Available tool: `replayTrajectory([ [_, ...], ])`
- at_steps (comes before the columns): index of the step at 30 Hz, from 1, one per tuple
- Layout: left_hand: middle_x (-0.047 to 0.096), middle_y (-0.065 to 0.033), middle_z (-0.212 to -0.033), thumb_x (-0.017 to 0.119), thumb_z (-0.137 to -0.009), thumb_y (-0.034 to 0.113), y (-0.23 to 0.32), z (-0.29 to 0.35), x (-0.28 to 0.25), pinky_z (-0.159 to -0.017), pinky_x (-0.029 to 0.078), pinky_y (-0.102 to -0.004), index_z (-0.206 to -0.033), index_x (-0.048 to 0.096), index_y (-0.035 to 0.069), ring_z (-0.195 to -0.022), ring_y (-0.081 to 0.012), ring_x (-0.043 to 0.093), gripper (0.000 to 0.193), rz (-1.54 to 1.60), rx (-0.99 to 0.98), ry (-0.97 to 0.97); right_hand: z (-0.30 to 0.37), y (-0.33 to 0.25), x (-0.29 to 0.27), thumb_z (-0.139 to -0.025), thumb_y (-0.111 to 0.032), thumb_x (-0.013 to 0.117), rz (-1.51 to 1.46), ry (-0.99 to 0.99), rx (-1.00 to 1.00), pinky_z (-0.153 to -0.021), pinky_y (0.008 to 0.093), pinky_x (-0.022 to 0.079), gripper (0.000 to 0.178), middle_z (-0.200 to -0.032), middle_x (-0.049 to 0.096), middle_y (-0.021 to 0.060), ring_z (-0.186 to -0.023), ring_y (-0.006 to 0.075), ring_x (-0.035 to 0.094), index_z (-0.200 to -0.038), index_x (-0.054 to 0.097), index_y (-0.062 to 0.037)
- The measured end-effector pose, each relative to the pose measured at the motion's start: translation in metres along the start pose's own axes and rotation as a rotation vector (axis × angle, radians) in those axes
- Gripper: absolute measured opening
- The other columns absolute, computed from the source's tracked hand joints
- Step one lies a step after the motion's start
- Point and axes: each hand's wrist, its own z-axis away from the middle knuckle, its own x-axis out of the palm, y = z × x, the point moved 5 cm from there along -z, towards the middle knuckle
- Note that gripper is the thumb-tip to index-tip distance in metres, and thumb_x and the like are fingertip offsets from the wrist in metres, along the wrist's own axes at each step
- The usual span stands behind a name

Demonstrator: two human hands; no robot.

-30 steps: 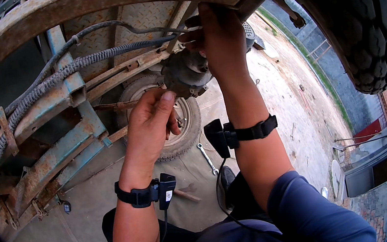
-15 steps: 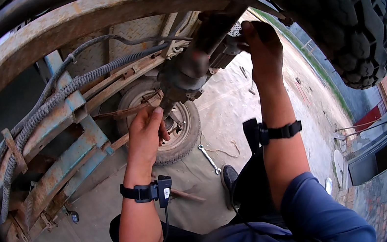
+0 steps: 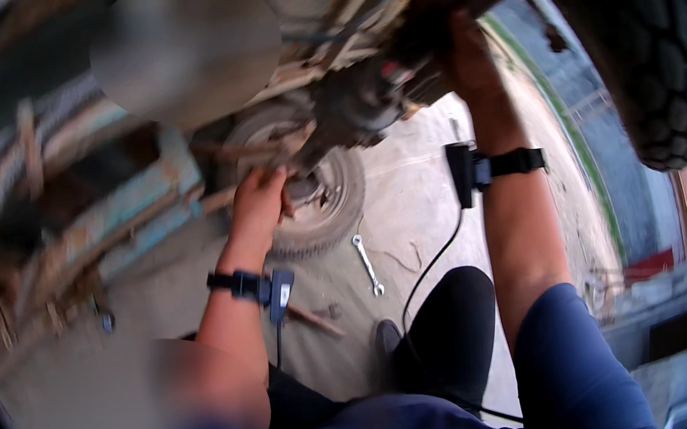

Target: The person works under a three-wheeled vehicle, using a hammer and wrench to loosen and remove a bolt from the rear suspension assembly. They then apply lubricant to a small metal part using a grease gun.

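A dark, greasy metal housing (image 3: 355,107) hangs under a vehicle frame, above a wheel lying on the ground. My left hand (image 3: 260,198) is closed at the tapered lower end of this housing, thumb and fingers pressed round it. My right hand (image 3: 473,60) reaches up on the other side, against the dark axle part (image 3: 422,32). Blur and shadow hide its fingers, so their grip cannot be read. A small reddish patch shows on top of the housing. Both wrists carry black straps with small boxes.
The wheel (image 3: 351,205) lies below the housing. A combination wrench (image 3: 368,265) and a wooden-handled hammer (image 3: 314,319) lie on the ground near my feet. A big treaded tyre (image 3: 649,75) hangs at upper right. Rusty, light-blue frame beams (image 3: 128,211) stretch along the left.
The view has shifted, and the frame and tyre now look smeared. My left hand stays at the housing's tapered end. My right hand remains up by the axle, its fingers less visible.
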Motion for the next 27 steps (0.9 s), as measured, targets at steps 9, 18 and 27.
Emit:
replayTrajectory([
  [9, 0.069, -0.0135, -0.076, 0.062, -0.095, 0.029, 0.013, -0.008, -0.081, -0.063, 0.051, -0.0385, -0.098, 0.068, 0.002, -0.064, -0.0267, 0.067, 0.028, -0.894, 0.394, 0.495, 0.000, -0.018, 0.006, -0.106, -0.050, 0.039, -0.261, 0.091, 0.094, -0.110, 0.0460, 0.043, 0.058, -0.135, 0.060, 0.0134, -0.123, 0.0277, 0.059, -0.146, 0.045, -0.0087],
  [18, 0.070, -0.0219, -0.100, 0.062, -0.092, 0.029, -0.143, 0.026, -0.038, -0.085, 0.054, -0.0508, -0.105, 0.066, 0.004, -0.097, -0.0410, 0.067, 0.028, -1.277, -0.127, 0.052, 0.017, -0.042, 0.039, -0.100, -0.053, 0.050, -0.263, -0.038, -0.088, -0.106, 0.0469, 0.046, 0.067, -0.138, 0.053, 0.0172, -0.127, 0.0317, 0.054, -0.147, 0.039, -0.0064],
  [27, 0.063, -0.0247, -0.118, 0.064, -0.094, 0.031, -0.272, 0.089, -0.012, -0.091, 0.052, -0.0482, -0.135, 0.050, 0.010, -0.111, -0.0400, 0.062, 0.048, -1.280, -0.429, -0.091, 0.025, -0.056, 0.045, -0.090, -0.057, 0.066, -0.362, -0.348, -0.088, -0.113, 0.0481, 0.040, 0.096, -0.156, 0.032, 0.0225, -0.143, 0.0366, 0.037, -0.155, 0.021, -0.0020],
])
